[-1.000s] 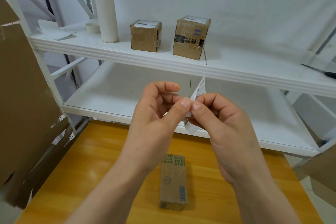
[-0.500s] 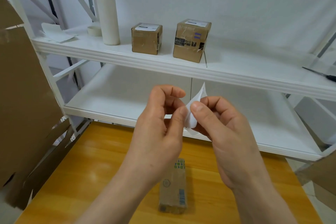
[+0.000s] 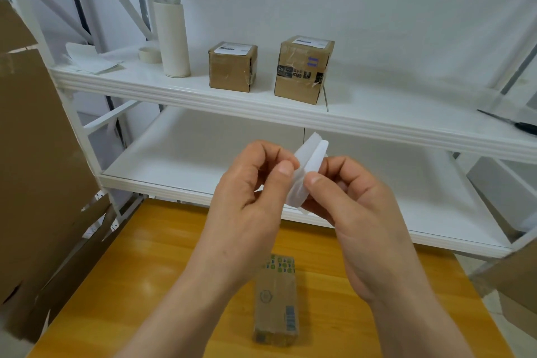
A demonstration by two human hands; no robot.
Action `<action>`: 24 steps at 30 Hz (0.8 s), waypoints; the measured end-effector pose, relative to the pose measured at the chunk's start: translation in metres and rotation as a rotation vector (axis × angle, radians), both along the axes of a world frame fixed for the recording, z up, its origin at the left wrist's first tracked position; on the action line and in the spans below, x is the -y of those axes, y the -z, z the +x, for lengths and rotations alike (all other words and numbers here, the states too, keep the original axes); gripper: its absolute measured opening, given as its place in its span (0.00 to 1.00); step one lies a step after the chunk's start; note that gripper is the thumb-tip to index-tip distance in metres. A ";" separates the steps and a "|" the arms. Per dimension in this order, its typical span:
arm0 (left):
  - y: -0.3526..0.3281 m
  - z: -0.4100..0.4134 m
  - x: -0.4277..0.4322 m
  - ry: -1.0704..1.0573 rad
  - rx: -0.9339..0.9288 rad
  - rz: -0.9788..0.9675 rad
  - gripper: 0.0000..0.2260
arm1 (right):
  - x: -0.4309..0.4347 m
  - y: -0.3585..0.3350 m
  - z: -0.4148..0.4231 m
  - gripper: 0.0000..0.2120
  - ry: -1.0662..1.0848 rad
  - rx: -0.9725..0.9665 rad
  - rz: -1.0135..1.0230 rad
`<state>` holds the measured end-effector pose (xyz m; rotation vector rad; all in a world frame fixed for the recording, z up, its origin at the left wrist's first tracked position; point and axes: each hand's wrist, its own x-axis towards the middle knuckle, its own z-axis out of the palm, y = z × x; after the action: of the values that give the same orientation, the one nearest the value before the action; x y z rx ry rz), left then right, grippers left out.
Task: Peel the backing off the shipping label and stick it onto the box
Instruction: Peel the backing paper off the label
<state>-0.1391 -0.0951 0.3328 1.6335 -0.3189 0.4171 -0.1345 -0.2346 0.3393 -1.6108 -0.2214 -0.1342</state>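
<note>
The shipping label [image 3: 309, 171] is held up in the air above the far edge of the wooden table [image 3: 151, 279], in front of the lower shelf [image 3: 180, 160], pinched between both hands. The left hand [image 3: 247, 206] is closed on one layer with thumb against forefinger, and the right hand [image 3: 348, 206] is closed on the other in the same manner; the two layers are seen parted at the top into a narrow V, though which is backing and which is label cannot be told through the blur. The sheet is judged light, thin and limp, apt to curl and to stick to itself, so it is best gripped at its edges, clear of the adhesive face. The box [image 3: 276, 302] lies on the table near its near edge, below the hands, untouched, its top face bare of any label.
</note>
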 end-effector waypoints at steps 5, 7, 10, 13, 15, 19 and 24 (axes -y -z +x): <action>0.002 0.004 -0.001 -0.014 -0.063 -0.086 0.08 | -0.002 0.000 -0.001 0.04 -0.023 -0.003 0.014; 0.003 0.004 -0.003 -0.006 -0.078 -0.098 0.10 | -0.003 0.001 -0.002 0.04 -0.021 -0.003 0.016; 0.002 0.001 -0.003 0.016 -0.049 -0.055 0.05 | -0.005 0.001 -0.003 0.07 -0.029 0.004 0.023; 0.002 -0.001 -0.004 0.005 -0.042 -0.043 0.04 | -0.007 0.001 -0.003 0.10 -0.023 0.007 0.010; 0.002 -0.001 -0.004 0.010 -0.046 -0.051 0.04 | -0.007 0.001 -0.003 0.08 -0.008 0.013 0.000; 0.004 0.001 -0.006 0.011 -0.062 -0.118 0.05 | -0.006 0.000 -0.002 0.05 -0.006 -0.001 0.038; 0.006 0.003 -0.007 0.005 -0.118 -0.210 0.05 | -0.004 0.001 -0.003 0.05 -0.027 -0.031 0.069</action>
<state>-0.1362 -0.0880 0.3272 1.4451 -0.1838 0.3377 -0.1376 -0.2302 0.3387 -1.5392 -0.2124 -0.0945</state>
